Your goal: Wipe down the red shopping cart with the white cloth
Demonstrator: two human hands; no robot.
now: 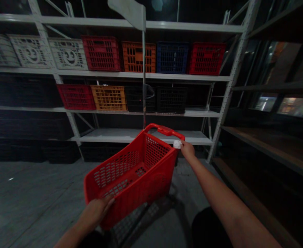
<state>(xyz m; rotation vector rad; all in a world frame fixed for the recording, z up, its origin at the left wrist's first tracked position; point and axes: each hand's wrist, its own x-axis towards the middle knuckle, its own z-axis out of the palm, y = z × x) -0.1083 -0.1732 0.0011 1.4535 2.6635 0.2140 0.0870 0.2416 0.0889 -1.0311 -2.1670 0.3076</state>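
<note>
The cart (143,196) stands on the floor (37,203) right in front of the person, its handle (164,130) at the far end and its open basket slanting down toward the near left. The left grip (97,210) is closed over the rim at the near end; the right grip (188,150) is closed at the handle's right corner, against a small white piece (177,144) that may be held or fixed there; I cannot tell which. The red body looks like stiff moulded plastic, so it should be bulky yet fairly light and keep its shape, though smooth walls could slip under a flat palm. The handle bar and thick rim seem the best holds; the meshed sides look thinner. The tall pole (144,58) at the handle's other corner, topped by a flag (132,13), would probably sway and makes a poor hold. Behind stands a white rack (179,78) bearing crates (102,55) in red, orange, blue, black and white; to the right are brown shelves (267,144).
</note>
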